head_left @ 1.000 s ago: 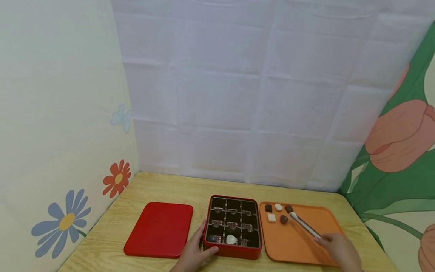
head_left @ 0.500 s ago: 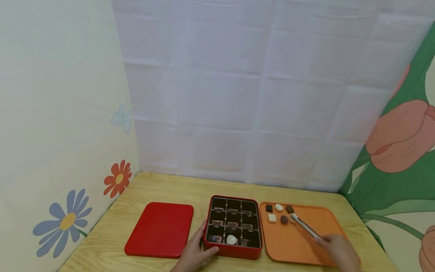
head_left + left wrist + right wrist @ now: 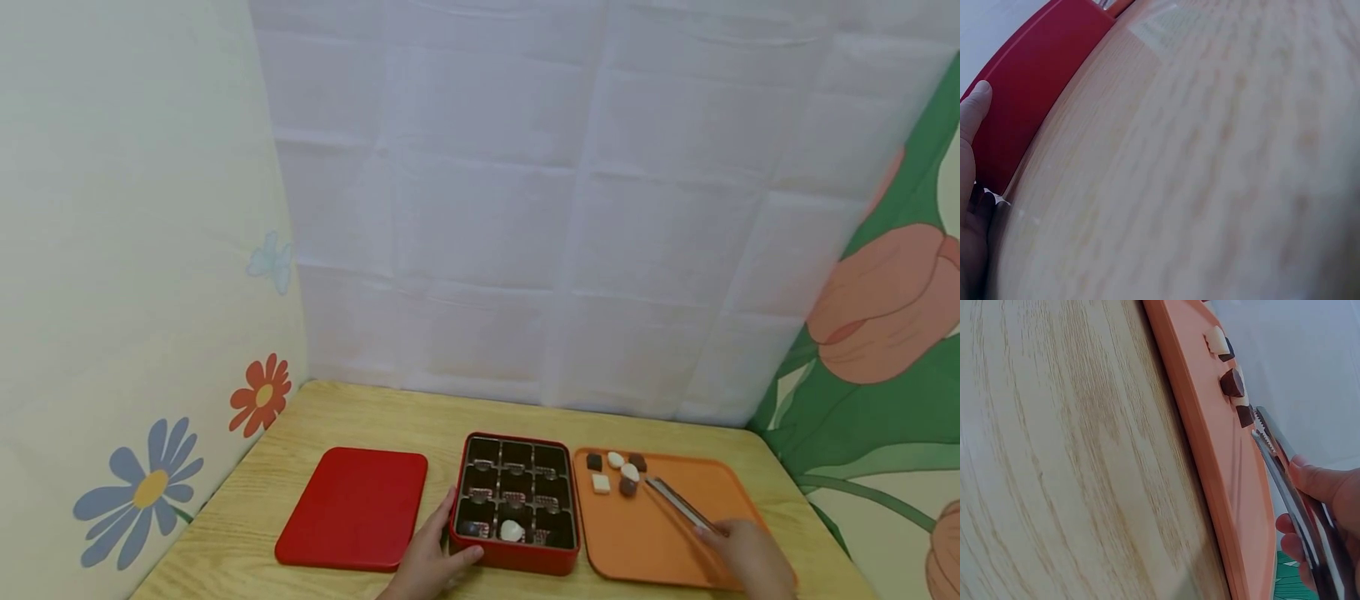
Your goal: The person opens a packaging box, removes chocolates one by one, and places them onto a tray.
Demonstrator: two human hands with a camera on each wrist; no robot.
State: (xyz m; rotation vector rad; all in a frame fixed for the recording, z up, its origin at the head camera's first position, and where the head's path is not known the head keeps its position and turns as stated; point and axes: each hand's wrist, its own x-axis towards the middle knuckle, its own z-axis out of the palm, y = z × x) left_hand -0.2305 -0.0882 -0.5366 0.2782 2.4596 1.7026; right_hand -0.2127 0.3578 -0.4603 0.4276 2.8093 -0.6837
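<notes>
My left hand (image 3: 435, 554) holds the near left corner of a red box (image 3: 528, 557), thumb on its front wall. The box has a dark divided insert; a white chocolate (image 3: 512, 531) and a dark one (image 3: 471, 527) sit in its front row. My right hand (image 3: 742, 550) grips metal tongs (image 3: 1300, 506) over the orange tray (image 3: 675, 533). Their toothed tips are parted, with nothing visible between them. Left of the tips, a white chocolate (image 3: 630, 472) lies against a round brown chocolate (image 3: 628, 487). A dark brown piece (image 3: 637, 461) is just behind.
A red lid (image 3: 352, 508) lies left of the box. Farther left on the tray are a dark square (image 3: 594, 461), a white oval piece (image 3: 616, 459) and a white square (image 3: 601, 484). Cloth hangs (image 3: 480, 208) behind the wooden table (image 3: 360, 408).
The white chocolate, earlier at the tongs' tips, has shifted left against the round brown one. The tongs are now apart from it. My left hand and the box stay in place.
</notes>
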